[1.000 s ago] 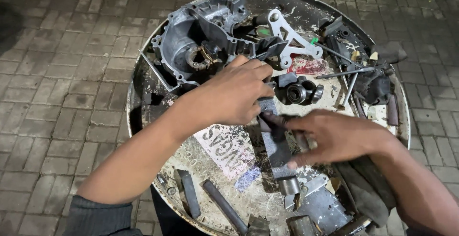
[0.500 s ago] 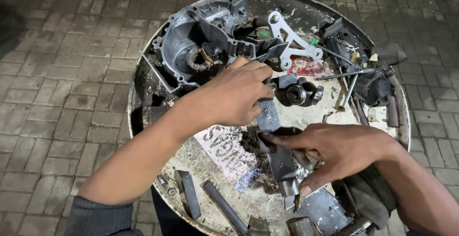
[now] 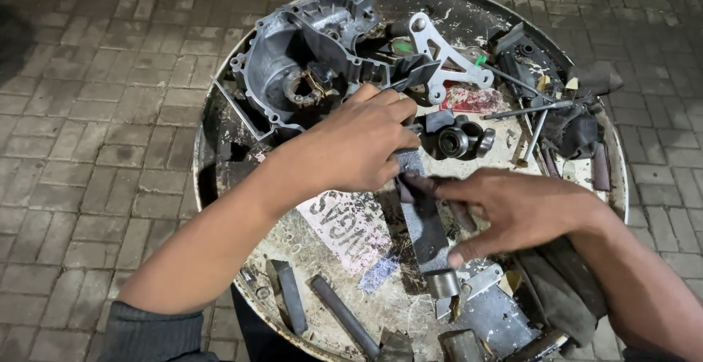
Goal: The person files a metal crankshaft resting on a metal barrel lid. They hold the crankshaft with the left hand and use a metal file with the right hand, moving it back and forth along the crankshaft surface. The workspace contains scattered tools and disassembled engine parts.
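We note a round metal drum top (image 3: 220,135) serving as a bench on brick paving, its largest item a grey cast engine casing (image 3: 293,61) at the far left. Our left hand (image 3: 359,146) is closed down on the upper end of a long flat grey strip (image 3: 423,226) lying at the centre; our right hand (image 3: 512,208) has the fingers extended, pressing a small dark piece (image 3: 419,185) against the strip's mid-length. A white rectangular label with bold dark lettering (image 3: 348,226) lies flat just left of the strip, beside a small bluish scrap (image 3: 378,272). A red crumpled wrapper (image 3: 472,100) lies behind, under a silver bracket (image 3: 447,58).
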